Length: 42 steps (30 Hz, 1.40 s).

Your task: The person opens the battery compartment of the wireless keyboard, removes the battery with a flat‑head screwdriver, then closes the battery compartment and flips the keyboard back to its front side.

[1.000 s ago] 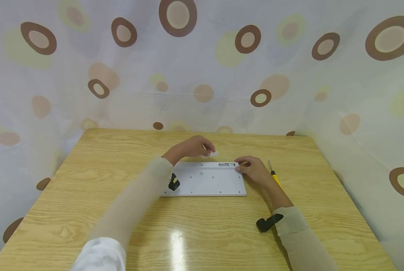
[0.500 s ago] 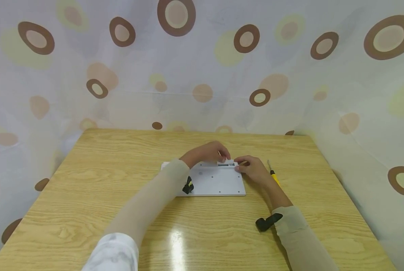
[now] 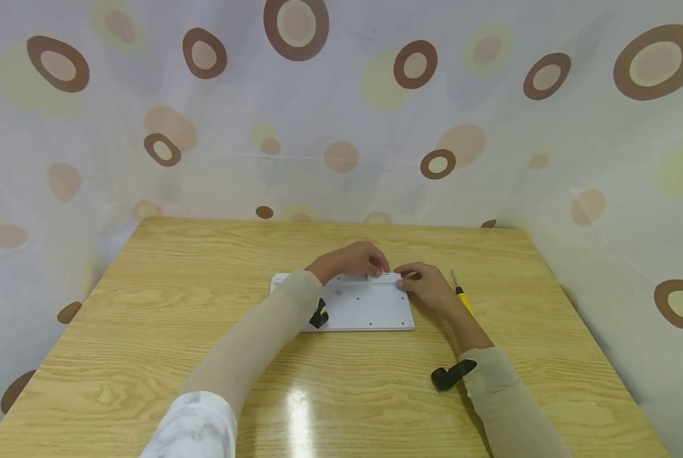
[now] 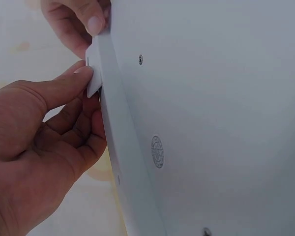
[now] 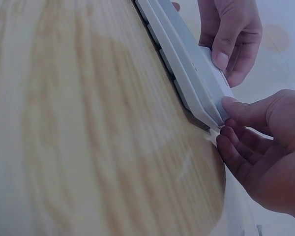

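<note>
A white keyboard (image 3: 375, 312) lies face down on the wooden table, its screw-dotted back facing up. My left hand (image 3: 355, 259) pinches a small white battery cover (image 4: 94, 81) between thumb and fingers. The cover sits over the recess at the keyboard's far edge, near the right corner; in the right wrist view the cover (image 5: 212, 73) looks slightly raised along one side. My right hand (image 3: 429, 286) grips that far right corner, thumb on top and fingers at the edge. The left forearm hides the keyboard's left part.
A screwdriver (image 3: 461, 296) with a yellow handle lies just right of the right hand, partly behind the wrist. The wooden table (image 3: 364, 388) ends at a patterned curtain (image 3: 341, 95) behind and at the sides.
My left hand has moved right with the battery cover and lowered it onto the recess, which was uncovered one second ago. The right hand has stayed at the corner.
</note>
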Each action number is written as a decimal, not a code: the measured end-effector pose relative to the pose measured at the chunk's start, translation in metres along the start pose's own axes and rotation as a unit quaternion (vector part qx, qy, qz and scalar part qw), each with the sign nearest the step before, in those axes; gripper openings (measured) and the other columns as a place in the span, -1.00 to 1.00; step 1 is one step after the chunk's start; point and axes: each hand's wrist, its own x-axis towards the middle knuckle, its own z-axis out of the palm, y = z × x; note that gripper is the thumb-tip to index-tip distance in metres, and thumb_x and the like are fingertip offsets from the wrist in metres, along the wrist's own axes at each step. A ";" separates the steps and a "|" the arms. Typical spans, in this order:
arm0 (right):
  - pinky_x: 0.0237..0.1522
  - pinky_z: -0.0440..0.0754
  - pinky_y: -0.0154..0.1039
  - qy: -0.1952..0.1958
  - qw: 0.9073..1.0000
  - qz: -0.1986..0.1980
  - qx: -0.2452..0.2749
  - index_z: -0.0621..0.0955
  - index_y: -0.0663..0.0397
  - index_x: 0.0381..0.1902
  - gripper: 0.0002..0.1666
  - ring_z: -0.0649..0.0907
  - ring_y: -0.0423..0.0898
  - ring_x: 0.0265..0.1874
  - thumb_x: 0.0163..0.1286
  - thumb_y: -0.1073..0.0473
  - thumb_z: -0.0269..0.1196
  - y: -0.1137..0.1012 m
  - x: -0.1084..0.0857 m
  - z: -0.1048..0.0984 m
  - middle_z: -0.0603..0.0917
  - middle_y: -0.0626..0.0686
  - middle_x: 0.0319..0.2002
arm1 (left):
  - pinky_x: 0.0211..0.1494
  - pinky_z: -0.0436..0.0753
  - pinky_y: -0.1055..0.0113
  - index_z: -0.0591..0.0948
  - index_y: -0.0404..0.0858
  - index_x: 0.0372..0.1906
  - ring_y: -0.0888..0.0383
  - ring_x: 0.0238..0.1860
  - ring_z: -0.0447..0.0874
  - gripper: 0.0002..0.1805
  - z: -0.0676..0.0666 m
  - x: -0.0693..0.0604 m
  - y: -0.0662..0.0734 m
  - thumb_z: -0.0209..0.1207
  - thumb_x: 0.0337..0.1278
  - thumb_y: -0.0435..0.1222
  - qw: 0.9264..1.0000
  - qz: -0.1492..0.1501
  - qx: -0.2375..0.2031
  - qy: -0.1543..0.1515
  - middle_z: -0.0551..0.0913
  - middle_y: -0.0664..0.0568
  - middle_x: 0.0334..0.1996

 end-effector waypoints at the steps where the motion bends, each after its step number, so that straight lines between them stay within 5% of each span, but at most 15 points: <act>1: 0.05 0.60 -0.05 0.000 1.000 -0.001 0.000 0.63 0.10 0.19 -0.59 0.62 0.08 0.02 0.43 0.13 0.30 0.000 0.000 0.000 0.66 0.16 0.11 | 0.10 0.57 0.34 0.73 -0.18 0.06 0.19 -0.05 0.60 -0.76 0.000 0.001 -0.001 0.19 0.40 -0.36 1.000 0.000 -0.001 0.000 0.72 0.02 0.03; 21: 0.00 0.60 -0.12 0.002 1.000 -0.001 0.001 0.63 0.08 0.20 -0.59 0.63 0.06 -0.02 0.44 0.12 0.29 0.001 -0.001 -0.001 0.67 0.15 0.10 | 0.10 0.57 0.31 0.73 -0.19 -0.17 0.19 -0.06 0.60 -0.90 0.007 -0.002 -0.003 0.21 0.37 -0.37 0.998 -0.004 -0.052 0.025 0.72 0.07 -0.13; 42: 0.04 0.58 -0.10 0.000 1.000 0.003 0.006 0.63 0.07 0.19 -0.60 0.61 0.06 -0.01 0.44 0.14 0.29 0.001 0.000 0.000 0.65 0.15 0.11 | 0.06 0.55 0.36 0.73 -0.20 -0.15 0.22 -0.13 0.60 -0.91 0.009 -0.002 -0.015 0.25 0.35 -0.32 0.996 0.008 -0.090 0.026 0.73 0.05 -0.15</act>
